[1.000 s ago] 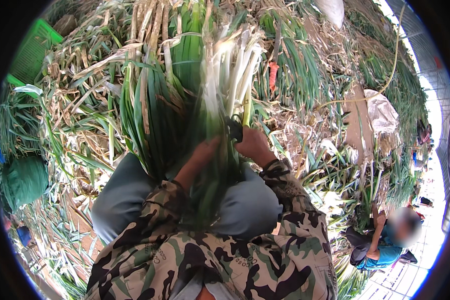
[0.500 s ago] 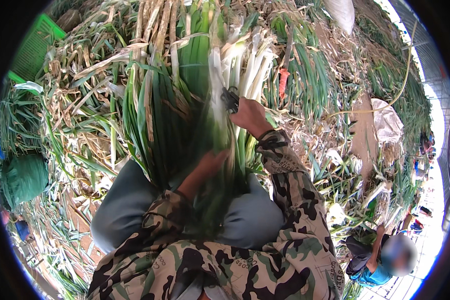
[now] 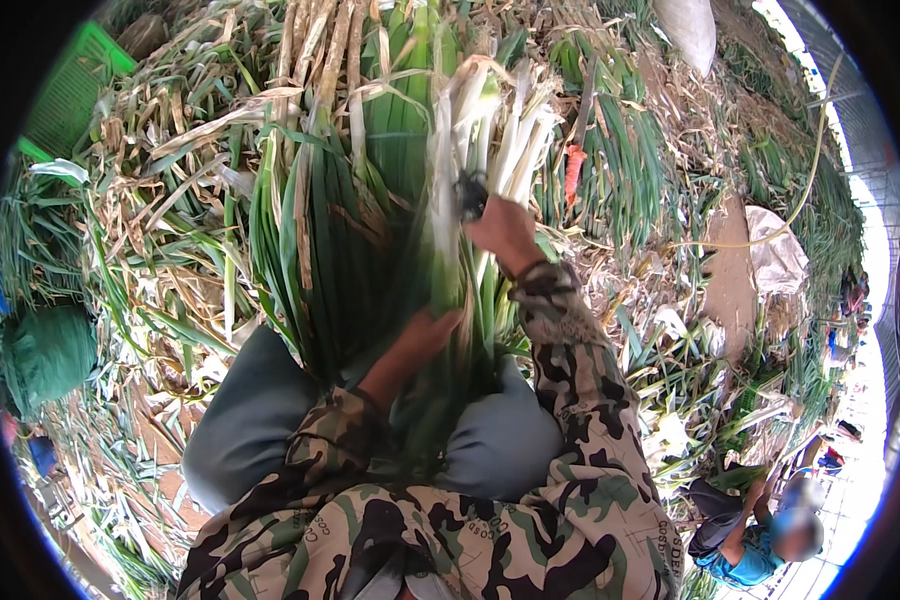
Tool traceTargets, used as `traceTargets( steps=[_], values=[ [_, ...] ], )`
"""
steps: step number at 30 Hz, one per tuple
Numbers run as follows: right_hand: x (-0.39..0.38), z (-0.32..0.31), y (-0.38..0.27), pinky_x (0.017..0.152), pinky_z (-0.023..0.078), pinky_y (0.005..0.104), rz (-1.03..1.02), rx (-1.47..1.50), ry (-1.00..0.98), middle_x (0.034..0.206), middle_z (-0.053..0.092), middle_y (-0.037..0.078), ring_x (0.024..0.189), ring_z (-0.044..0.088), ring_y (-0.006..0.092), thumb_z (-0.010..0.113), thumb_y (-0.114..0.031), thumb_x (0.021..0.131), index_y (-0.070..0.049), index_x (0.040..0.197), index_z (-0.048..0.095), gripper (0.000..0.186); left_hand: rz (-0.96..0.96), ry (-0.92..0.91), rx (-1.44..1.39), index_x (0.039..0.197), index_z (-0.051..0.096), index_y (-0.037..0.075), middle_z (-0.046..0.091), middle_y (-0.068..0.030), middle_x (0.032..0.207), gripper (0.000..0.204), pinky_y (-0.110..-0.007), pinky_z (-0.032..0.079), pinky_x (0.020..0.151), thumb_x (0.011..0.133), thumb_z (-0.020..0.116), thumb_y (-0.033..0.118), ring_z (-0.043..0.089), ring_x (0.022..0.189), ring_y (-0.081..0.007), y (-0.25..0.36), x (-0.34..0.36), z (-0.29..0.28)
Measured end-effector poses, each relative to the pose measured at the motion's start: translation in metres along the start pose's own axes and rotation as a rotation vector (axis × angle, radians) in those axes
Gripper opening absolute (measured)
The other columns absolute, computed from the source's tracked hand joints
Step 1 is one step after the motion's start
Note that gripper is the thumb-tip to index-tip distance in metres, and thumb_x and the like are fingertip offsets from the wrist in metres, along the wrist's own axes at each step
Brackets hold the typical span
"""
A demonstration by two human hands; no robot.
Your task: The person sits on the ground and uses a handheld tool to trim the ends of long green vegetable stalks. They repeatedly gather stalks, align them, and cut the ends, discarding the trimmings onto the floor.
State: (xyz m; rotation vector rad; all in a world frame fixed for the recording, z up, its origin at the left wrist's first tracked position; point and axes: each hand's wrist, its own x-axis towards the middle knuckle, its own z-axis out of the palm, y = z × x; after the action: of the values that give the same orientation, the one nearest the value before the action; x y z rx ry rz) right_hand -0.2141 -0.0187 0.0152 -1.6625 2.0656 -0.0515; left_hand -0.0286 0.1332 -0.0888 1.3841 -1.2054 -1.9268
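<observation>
1. Head: the fingers of the left hand [image 3: 430, 332] are gripping a leek [image 3: 446, 235], its long axis running ahead of them.
2. The right hand's [image 3: 503, 230] fingers are gripping a dark tool [image 3: 471, 195], lying nearer the leek's white end [image 3: 444, 130].

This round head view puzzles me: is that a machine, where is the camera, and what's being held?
No machine here: these are a person's bare hands. A wide fisheye camera worn on the head looks down past them, so straight edges bend near the rim. The left hand holds a long leafy stalk, pale toward its far end. The right hand grips a small dark tool beside it, too blurred to identify. All around lie green stalks and dry leaves. A green basket sits at upper left; another person is at lower right.
</observation>
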Motion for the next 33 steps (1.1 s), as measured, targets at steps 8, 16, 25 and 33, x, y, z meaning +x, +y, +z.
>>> traceTargets(
  steps=[8, 16, 25, 33],
  values=[
    [-0.149, 0.030, 0.055, 0.080, 0.055, 0.0534, -0.164, -0.028, -0.189, 0.089, 0.072, 0.024, 0.091, 0.070, 0.0454, 0.073, -0.036, 0.074, -0.002, 0.101, 0.064, 0.044, 0.188, 0.291, 0.358, 0.122, 0.065, -0.001, 0.073, -0.0240, 0.108, 0.044, -0.045, 0.055, 0.087, 0.088, 0.068, 0.027, 0.071, 0.103, -0.0375, 0.086, -0.027, -0.011],
    [-0.200, 0.002, 0.079, 0.079, 0.054, 0.0530, 0.071, 0.155, -0.014, 0.087, 0.071, 0.024, 0.089, 0.069, 0.0453, 0.074, -0.029, 0.075, -0.002, 0.101, 0.063, 0.040, 0.375, 0.470, 1.136, 0.124, 0.059, -0.003, 0.062, -0.0223, 0.109, 0.045, -0.050, 0.055, 0.080, 0.083, 0.068, 0.015, 0.066, 0.097, -0.0420, 0.117, -0.035, -0.002],
    [-0.195, 0.000, 0.084, 0.082, 0.055, 0.0519, -0.006, 0.172, 0.110, 0.086, 0.072, 0.026, 0.087, 0.071, 0.0453, 0.073, -0.033, 0.073, 0.000, 0.099, 0.064, 0.043, 0.427, 0.338, 1.232, 0.130, 0.057, 0.001, 0.058, -0.0236, 0.116, 0.062, -0.052, 0.053, 0.088, 0.083, 0.075, 0.037, 0.058, 0.113, -0.0447, 0.064, -0.046, 0.040],
    [-0.132, 0.017, 0.091, 0.086, 0.056, 0.0519, -0.041, -0.027, 0.058, 0.092, 0.073, 0.026, 0.092, 0.071, 0.0445, 0.072, -0.036, 0.074, 0.000, 0.102, 0.066, 0.046, 0.398, 0.272, 1.033, 0.119, 0.065, 0.015, 0.060, -0.0148, 0.112, 0.038, -0.050, 0.054, 0.086, 0.083, 0.073, 0.023, 0.062, 0.106, -0.0405, 0.069, -0.020, 0.016]
  ],
)
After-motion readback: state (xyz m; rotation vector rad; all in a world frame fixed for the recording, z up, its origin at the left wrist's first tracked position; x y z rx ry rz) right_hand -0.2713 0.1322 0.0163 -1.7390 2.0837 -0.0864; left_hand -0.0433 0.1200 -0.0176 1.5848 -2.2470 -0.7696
